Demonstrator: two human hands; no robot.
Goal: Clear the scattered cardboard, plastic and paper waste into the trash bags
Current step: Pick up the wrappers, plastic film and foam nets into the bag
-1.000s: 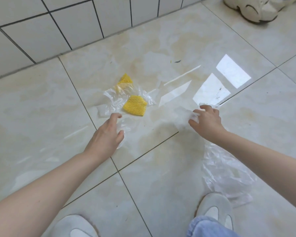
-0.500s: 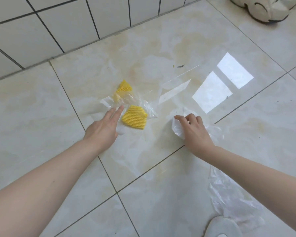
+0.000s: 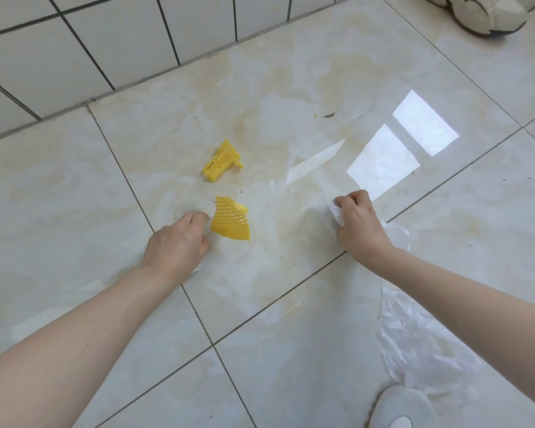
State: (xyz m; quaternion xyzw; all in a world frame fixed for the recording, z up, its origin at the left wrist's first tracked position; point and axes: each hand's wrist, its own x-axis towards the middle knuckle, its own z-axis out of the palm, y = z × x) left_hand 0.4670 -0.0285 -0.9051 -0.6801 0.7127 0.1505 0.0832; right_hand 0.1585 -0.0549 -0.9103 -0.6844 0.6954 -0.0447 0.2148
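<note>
Left hand point(image 3: 176, 242): fingers curled on thin clear film point(image 3: 198, 211) on the floor point(image 3: 74, 196), touching the near yellow foam net point(image 3: 231, 223). A second net point(image 3: 222, 162) lies beyond, apart. Right hand point(image 3: 357, 225): grip closed on crumpled white plastic point(image 3: 335, 213); a clear bag point(image 3: 414, 341) trails behind.

Risk: the slick film may slip from the grip; the light, springy mesh nets could slide away on the glossy tile if the film is dragged.
</note>
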